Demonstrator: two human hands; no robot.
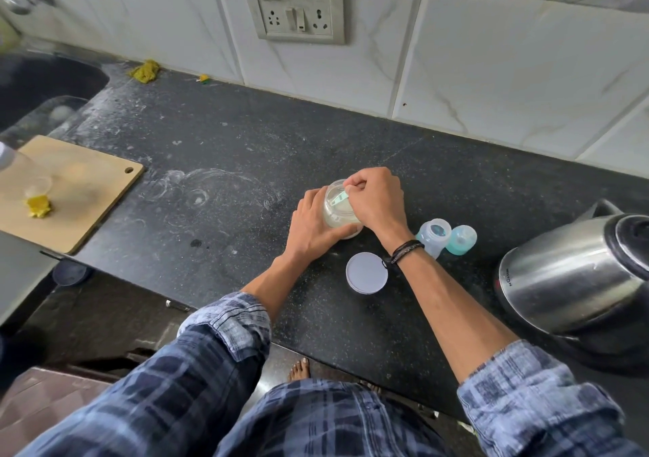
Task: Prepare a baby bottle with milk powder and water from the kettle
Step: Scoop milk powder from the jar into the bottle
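A clear jar of pale milk powder (338, 214) stands open on the black counter. My left hand (310, 226) is wrapped around its left side. My right hand (377, 199) is above the jar's mouth, pinching a pale green scoop (340, 198) that dips inside. The jar's white lid (367, 272) lies flat just in front. To the right stands the open baby bottle (435, 234), with its teal teat cap (463, 239) beside it. The steel kettle (576, 274) sits at the far right, lid shut.
A wooden cutting board (75, 189) with a small clear cup (38, 186) and a yellow scrap (39, 205) lies at the left. A dark sink (45, 84) is at the back left. A socket panel (298, 3) is on the tiled wall.
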